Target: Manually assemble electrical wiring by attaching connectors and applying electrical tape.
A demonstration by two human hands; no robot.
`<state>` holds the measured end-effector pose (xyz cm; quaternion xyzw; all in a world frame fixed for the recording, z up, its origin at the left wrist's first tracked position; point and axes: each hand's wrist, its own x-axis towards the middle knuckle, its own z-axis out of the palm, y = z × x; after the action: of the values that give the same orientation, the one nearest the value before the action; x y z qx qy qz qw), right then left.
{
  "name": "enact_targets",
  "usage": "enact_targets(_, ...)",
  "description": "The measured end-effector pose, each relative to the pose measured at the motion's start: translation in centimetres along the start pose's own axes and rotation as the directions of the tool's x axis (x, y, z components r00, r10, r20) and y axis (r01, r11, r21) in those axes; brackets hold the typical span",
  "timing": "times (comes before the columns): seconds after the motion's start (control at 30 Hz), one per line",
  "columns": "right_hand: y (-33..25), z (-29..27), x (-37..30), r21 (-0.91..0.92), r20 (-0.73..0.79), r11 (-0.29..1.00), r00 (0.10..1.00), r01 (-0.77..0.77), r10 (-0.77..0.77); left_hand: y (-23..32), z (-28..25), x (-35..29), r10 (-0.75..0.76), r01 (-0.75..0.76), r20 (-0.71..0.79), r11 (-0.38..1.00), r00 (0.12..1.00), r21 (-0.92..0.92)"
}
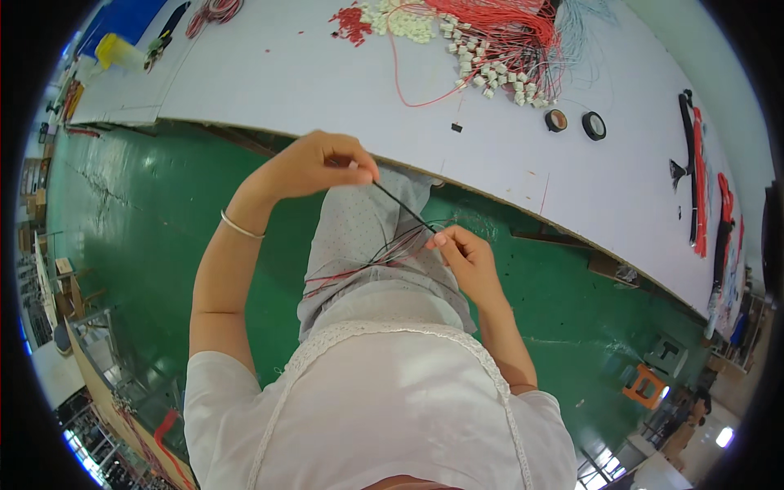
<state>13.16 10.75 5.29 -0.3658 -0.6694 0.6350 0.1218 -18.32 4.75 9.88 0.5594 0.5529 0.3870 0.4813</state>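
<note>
My left hand [327, 166], a bracelet at its wrist, is raised by the near table edge. Thumb and fingers pinch the upper end of a thin black cable [400, 202]. From there the cable slants down to my right hand [467, 260], closed on its lower end above my lap. Loose thin wires [392, 255] in red, grey and black fan out from near the right hand across my grey dotted trousers. What lies inside either grip is mostly hidden by the fingers.
On the white table [327, 90] lie red wires [523, 24] with white connectors [490, 69], small red parts [353, 24] and cream parts [400, 20]. Two tape rolls [594, 126] sit at the right, beyond them red and black wire bundles [698, 180]. An orange stool [645, 386] stands on the green floor.
</note>
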Motion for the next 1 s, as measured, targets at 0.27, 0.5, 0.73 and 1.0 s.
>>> enact_targets(0.27, 0.0, 2.8, 3.0, 0.432, 0.018, 0.892, 0.990, -0.131, 0.137, -1.1, 2.6, 14.7, 0.010, -0.020, -0.054, 0.981, 0.998, -0.191)
enact_targets(0.5, 0.2, 2.7, 6.6, 0.673, -0.117, 0.732, 0.962, -0.106, 0.246, -3.3, 1.7, 18.9, 0.264, -0.231, -0.063, 0.918, 0.962, 0.323)
enact_targets(0.73, -0.4, 2.6, 6.8, 0.709, -0.101, 0.691, 0.951, -0.137, 0.293, -2.8, 3.6, 14.7, 0.489, -0.316, -0.038, 0.618, 0.871, 0.719)
enact_targets(1.0, -0.2, 2.6, 6.9, 0.693, -0.111, 0.710, 0.955, -0.125, 0.276, -2.4, 5.4, 13.2, 0.508, -0.262, 0.054, 0.347, 0.859, 0.900)
